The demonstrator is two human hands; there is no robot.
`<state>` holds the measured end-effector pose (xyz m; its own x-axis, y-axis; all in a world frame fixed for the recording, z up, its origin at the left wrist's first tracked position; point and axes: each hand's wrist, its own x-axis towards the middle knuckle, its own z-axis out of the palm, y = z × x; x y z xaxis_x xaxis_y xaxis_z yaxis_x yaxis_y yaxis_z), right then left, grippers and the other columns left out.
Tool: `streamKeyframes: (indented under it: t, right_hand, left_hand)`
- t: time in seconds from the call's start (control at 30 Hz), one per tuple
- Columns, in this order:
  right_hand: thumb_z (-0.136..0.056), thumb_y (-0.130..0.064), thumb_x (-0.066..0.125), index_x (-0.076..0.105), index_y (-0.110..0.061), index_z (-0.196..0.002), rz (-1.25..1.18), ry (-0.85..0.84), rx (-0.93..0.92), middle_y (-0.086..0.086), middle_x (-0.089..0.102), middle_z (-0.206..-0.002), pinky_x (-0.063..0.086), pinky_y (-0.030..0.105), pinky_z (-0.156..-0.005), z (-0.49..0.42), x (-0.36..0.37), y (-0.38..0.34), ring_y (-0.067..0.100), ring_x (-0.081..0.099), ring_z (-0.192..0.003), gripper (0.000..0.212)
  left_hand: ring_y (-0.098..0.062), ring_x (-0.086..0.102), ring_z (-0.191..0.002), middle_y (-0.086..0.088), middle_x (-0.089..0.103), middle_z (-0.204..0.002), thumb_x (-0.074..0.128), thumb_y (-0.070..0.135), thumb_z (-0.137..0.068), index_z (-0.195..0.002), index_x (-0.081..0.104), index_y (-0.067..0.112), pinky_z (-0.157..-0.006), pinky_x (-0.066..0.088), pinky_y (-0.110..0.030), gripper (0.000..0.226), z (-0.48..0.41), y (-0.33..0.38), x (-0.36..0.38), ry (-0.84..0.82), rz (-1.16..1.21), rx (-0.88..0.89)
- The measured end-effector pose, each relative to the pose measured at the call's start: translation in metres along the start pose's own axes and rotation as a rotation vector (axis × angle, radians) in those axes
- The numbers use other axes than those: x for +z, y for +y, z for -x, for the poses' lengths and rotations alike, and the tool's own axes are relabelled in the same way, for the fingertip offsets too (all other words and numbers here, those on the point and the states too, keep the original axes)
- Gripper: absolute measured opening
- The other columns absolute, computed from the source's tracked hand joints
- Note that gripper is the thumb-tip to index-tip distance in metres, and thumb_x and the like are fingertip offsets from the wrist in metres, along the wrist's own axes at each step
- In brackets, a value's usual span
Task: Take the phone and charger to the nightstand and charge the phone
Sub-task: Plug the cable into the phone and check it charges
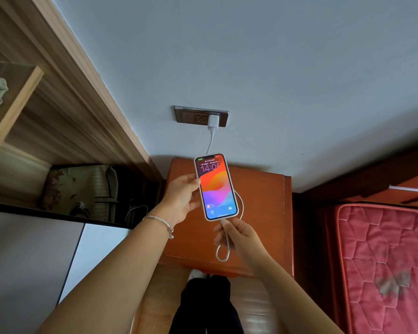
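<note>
My left hand (182,197) holds the phone (216,188) by its left edge, above the orange-brown nightstand (258,196). The phone's screen is lit and faces me, showing a colourful lock screen. My right hand (237,235) pinches the white cable's plug end (223,221) at the phone's bottom edge. The white charger (213,121) sits plugged into the wall socket panel (193,115) above the nightstand. The white cable (223,251) runs down from the charger, passes behind the phone and loops below my right hand.
A wooden wardrobe (58,112) with open shelves stands to the left, its lower shelf filled with dark items. A bed with a red quilted mattress (381,261) lies to the right. My dark trouser legs (205,307) show below the nightstand.
</note>
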<state>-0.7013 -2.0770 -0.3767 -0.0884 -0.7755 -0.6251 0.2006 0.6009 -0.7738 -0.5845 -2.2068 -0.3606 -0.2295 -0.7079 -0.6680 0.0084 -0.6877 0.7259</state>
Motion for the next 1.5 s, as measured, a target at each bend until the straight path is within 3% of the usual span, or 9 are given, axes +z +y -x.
streamKeyframes:
  t: [0.2,0.37,0.47,0.67,0.87,1.0,1.17,1.5]
  right_hand:
    - [-0.094,-0.037,0.046,0.065,-0.010,-0.097,0.055,-0.030,0.093,0.002,0.073,-0.086,0.056,0.026,-0.078,-0.002,-0.024,-0.011,0.016,0.070,-0.084,0.034]
    - [-0.092,-0.036,0.050,0.060,-0.018,-0.097,-0.089,0.216,0.025,0.011,0.069,-0.098,0.057,0.027,-0.073,-0.009,-0.031,-0.016,0.020,0.068,-0.091,0.021]
    - [-0.091,-0.034,0.053,0.061,-0.018,-0.100,-0.100,0.253,-0.035,0.006,0.071,-0.096,0.057,0.022,-0.065,-0.013,-0.035,-0.024,0.015,0.070,-0.087,0.020]
    - [-0.088,-0.025,0.059,0.056,-0.022,-0.097,0.025,0.240,-0.045,0.002,0.070,-0.099,0.058,0.027,-0.066,-0.017,-0.033,-0.025,0.015,0.068,-0.096,0.009]
    - [-0.089,-0.018,0.059,0.054,-0.019,-0.095,0.043,0.221,-0.065,0.000,0.071,-0.096,0.059,0.027,-0.065,-0.014,-0.032,-0.019,0.009,0.070,-0.090,0.008]
    - [-0.089,-0.016,0.059,0.055,-0.016,-0.096,0.054,0.222,-0.072,0.001,0.071,-0.095,0.060,0.032,-0.068,-0.014,-0.031,-0.019,0.009,0.071,-0.087,0.008]
    - [-0.089,-0.015,0.059,0.057,-0.015,-0.097,0.066,0.221,-0.083,0.005,0.071,-0.098,0.060,0.036,-0.072,-0.015,-0.033,-0.020,0.013,0.071,-0.091,0.008]
    - [-0.089,-0.013,0.059,0.057,-0.018,-0.094,0.103,0.239,-0.038,0.006,0.070,-0.093,0.059,0.035,-0.071,-0.037,-0.030,-0.010,0.016,0.069,-0.090,0.007]
  left_hand:
    - [-0.017,0.068,-0.090,-0.003,0.071,-0.091,0.053,0.022,-0.094,-0.096,0.060,0.019,-0.064,0.054,-0.028,0.008,0.003,-0.007,0.004,-0.019,0.011,0.017]
    - [-0.016,0.070,-0.088,-0.002,0.072,-0.090,0.053,0.023,-0.094,-0.101,0.060,0.020,-0.062,0.056,-0.027,0.011,0.005,-0.006,0.003,-0.064,-0.046,0.022]
    - [-0.016,0.072,-0.088,-0.002,0.074,-0.090,0.055,0.026,-0.092,-0.105,0.061,0.018,-0.061,0.056,-0.026,0.016,0.008,-0.006,0.000,-0.124,-0.105,0.021]
    - [-0.019,0.071,-0.094,-0.005,0.074,-0.097,0.056,0.026,-0.091,-0.110,0.061,0.018,-0.064,0.056,-0.028,0.022,0.011,-0.007,-0.003,-0.188,-0.115,0.007]
    - [-0.020,0.067,-0.103,-0.005,0.070,-0.108,0.053,0.019,-0.093,-0.114,0.064,0.022,-0.075,0.056,-0.034,0.024,0.015,-0.005,-0.007,-0.265,-0.172,0.047]
    - [-0.019,0.068,-0.100,-0.004,0.071,-0.106,0.053,0.017,-0.093,-0.112,0.065,0.024,-0.070,0.056,-0.031,0.024,0.017,-0.006,-0.008,-0.253,-0.185,0.085]
    - [-0.011,0.070,-0.094,0.005,0.074,-0.095,0.056,0.018,-0.091,-0.095,0.072,0.034,-0.063,0.055,-0.027,0.023,0.018,-0.008,-0.007,-0.230,-0.172,0.101]
    - [-0.012,0.069,-0.092,0.003,0.073,-0.094,0.060,0.021,-0.088,-0.097,0.066,0.028,-0.065,0.058,-0.027,0.013,-0.005,-0.029,-0.015,-0.096,-0.224,0.092]
